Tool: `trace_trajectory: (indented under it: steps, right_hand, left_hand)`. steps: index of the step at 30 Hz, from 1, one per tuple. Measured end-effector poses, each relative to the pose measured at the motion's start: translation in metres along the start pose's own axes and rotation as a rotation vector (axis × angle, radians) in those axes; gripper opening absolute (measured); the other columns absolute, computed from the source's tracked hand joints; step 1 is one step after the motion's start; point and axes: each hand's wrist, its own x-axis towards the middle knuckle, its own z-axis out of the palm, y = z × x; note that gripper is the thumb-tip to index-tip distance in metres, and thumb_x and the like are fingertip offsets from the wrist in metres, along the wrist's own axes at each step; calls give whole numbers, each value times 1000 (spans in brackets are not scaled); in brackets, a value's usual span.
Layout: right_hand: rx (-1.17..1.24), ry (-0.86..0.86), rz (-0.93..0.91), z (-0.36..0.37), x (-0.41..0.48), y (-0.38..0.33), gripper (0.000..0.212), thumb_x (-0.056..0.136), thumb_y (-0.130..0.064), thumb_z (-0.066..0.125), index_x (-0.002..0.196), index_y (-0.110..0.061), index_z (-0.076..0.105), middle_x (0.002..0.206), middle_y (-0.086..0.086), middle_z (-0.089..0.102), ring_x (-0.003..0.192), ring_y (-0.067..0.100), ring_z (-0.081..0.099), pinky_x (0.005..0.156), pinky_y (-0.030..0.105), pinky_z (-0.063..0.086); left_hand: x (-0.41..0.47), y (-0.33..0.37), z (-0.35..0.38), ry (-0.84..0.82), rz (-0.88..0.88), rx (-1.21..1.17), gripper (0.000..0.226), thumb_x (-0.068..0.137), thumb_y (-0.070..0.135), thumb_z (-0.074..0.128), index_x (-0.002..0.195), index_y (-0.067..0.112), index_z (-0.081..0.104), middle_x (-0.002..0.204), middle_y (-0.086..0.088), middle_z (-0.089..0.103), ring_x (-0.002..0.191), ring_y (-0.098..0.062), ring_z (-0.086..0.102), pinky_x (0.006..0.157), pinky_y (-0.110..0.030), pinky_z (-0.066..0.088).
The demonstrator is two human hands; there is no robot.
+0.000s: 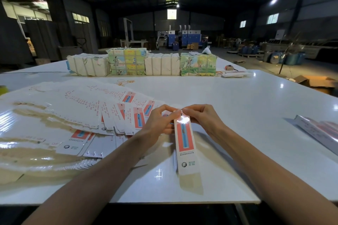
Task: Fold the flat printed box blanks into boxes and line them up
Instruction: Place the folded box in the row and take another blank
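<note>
A long, narrow white box [185, 144] with a red panel and a blue toothbrush print is held above the white table [237, 115], its far end between my two hands. My left hand [161, 122] pinches that end from the left, and my right hand [199, 117] pinches it from the right, fingertips nearly touching. The near end of the box hangs open toward me with a flap sticking out. A wide fan of flat printed box blanks [82, 113] lies spread over the table left of my hands.
Several wrapped bundles [142, 63] stand in a row at the far side of the table. Folded boxes [321, 131] lie in a row at the right edge. Rubber bands [124, 82] and a small stack of blanks [235, 74] lie farther back. The table's front edge is close below my forearms.
</note>
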Motion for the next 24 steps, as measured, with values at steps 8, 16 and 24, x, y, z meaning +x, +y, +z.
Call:
trace_trajectory:
  steps: [8, 16, 24]
  right_hand:
    - [-828, -80, -99, 28, -20, -21, 91, 87, -75, 66, 155, -26, 33, 142, -3, 50, 108, 18, 66, 81, 36, 54]
    - [-1317, -39, -205, 44, -50, -19, 47, 103, -22, 51, 144, -8, 33, 123, 14, 47, 102, 36, 57, 67, 39, 42]
    - [-1341, 86, 130, -77, -50, -6, 58, 99, -31, 62, 148, -10, 37, 137, 11, 43, 122, 30, 43, 83, 37, 42]
  left_hand:
    - [10, -7, -14, 282, -17, -141, 33, 92, 33, 83, 114, 18, 64, 104, -15, 79, 86, -30, 80, 70, -40, 67]
    - [8, 9, -11, 269, 27, 135, 33, 105, 47, 59, 125, 20, 62, 106, -5, 78, 79, -19, 79, 69, -33, 64]
    - [5, -8, -48, 207, 60, 1413, 56, 105, 64, 42, 125, 15, 60, 125, -9, 65, 111, -27, 56, 102, -44, 44]
